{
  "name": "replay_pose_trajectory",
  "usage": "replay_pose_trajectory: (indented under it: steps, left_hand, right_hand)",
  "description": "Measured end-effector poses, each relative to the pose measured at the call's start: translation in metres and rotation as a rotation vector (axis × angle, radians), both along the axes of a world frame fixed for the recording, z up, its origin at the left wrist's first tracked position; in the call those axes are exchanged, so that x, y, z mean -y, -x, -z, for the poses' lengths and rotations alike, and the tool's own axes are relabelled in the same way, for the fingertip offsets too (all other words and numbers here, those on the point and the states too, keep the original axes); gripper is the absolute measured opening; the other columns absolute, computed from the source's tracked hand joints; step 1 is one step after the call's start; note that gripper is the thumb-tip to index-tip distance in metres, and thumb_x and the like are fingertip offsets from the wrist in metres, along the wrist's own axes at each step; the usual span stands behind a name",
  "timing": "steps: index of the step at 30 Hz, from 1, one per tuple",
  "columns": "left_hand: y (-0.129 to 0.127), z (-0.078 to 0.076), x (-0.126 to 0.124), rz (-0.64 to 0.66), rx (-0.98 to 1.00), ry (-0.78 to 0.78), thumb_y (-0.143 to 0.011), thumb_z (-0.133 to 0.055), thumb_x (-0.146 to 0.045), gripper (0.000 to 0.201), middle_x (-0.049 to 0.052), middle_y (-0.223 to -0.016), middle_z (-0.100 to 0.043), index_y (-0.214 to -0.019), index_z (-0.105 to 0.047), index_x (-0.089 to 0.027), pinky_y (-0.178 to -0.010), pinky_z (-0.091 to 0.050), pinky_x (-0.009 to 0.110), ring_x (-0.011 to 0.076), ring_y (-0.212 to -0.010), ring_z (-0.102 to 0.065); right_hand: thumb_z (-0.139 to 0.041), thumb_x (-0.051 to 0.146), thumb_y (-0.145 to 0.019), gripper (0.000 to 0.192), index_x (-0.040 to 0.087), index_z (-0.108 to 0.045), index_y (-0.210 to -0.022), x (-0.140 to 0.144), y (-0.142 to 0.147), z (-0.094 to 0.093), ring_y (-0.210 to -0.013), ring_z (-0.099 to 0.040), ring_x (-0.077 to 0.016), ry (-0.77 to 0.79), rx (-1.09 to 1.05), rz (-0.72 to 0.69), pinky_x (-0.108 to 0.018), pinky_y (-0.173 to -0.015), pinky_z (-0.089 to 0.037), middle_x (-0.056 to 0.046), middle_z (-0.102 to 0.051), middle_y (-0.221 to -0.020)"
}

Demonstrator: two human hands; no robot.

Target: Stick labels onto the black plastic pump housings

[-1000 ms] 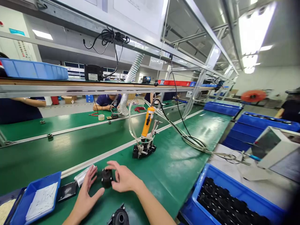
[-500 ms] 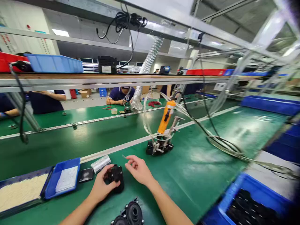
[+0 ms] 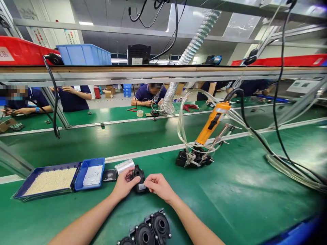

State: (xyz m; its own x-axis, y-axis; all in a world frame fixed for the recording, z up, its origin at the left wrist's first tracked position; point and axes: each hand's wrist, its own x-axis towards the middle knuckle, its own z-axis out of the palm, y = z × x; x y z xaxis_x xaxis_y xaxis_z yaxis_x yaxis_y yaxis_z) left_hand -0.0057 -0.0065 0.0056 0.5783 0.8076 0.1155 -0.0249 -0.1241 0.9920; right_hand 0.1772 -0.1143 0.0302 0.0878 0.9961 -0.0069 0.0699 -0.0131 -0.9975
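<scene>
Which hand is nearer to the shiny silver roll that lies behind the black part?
Left. The left hand is just in front of the silver roll, almost touching; the right hand is farther right, beyond the black part.

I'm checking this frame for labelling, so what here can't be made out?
- Head view: the small white label on the black part is too small to read.
- Most of that part is covered by the left hand and right hand.
- The black round parts are cut off by the bottom edge.
</scene>
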Motion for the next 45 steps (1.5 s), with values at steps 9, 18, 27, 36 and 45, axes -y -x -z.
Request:
replay_pose_trajectory:
  steps: [9,18,27,36,45]
  left_hand:
    - [0.001,0.001,-0.001,0.015,0.01,0.001,-0.072,-0.087,-0.059,0.075,0.017,-0.117,-0.076,-0.126,-0.063,-0.013,-0.098,-0.055,0.045,0.0321,-0.11,-0.071]
    - [0.002,-0.002,0.0,0.041,0.012,-0.001,-0.074,-0.087,-0.059,0.074,0.018,-0.119,-0.076,-0.126,-0.062,-0.012,-0.102,-0.055,0.046,0.0324,-0.112,-0.071]
    - [0.002,-0.002,0.001,0.038,0.024,0.001,-0.074,-0.087,-0.059,0.074,0.018,-0.121,-0.076,-0.126,-0.063,-0.013,-0.103,-0.055,0.046,0.0333,-0.114,-0.071]
    - [0.002,-0.003,0.001,0.032,0.044,-0.016,-0.076,-0.086,-0.055,0.066,0.015,-0.117,-0.077,-0.124,-0.066,-0.015,-0.098,-0.057,0.044,0.0314,-0.11,-0.072]
    - [0.008,0.003,0.017,-0.012,-0.064,-0.305,-0.077,-0.087,-0.038,0.061,0.012,-0.134,-0.073,-0.133,-0.069,-0.021,-0.098,-0.062,0.045,0.0326,-0.12,-0.069]
  right_hand:
    - [-0.075,0.051,-0.075,0.037,0.014,-0.071,-0.072,0.0,0.002,0.0,-0.052,-0.042,-0.0101,-0.008,0.048,-0.005,-0.026,-0.055,-0.029,0.001,-0.056,-0.055]
    - [-0.073,0.051,-0.077,0.037,0.014,-0.071,-0.074,0.002,0.003,-0.002,-0.055,-0.048,-0.0121,-0.038,0.132,0.02,-0.026,-0.057,-0.034,-0.001,-0.058,-0.058]
    - [-0.067,0.054,-0.085,0.04,0.015,-0.072,-0.077,0.004,0.004,0.003,-0.054,-0.045,-0.0118,-0.077,0.282,0.024,-0.026,-0.055,-0.033,-0.001,-0.058,-0.06]
    - [-0.076,0.049,-0.091,0.029,0.021,-0.076,-0.088,0.015,-0.018,-0.018,-0.066,-0.054,-0.0163,-0.189,0.731,0.117,-0.031,-0.068,-0.034,-0.001,-0.068,-0.072]
    - [-0.087,0.042,-0.074,0.09,0.026,-0.046,-0.152,0.01,0.017,-0.018,-0.108,-0.072,-0.0363,-0.088,0.914,0.097,-0.037,-0.083,-0.044,-0.01,-0.076,-0.121]
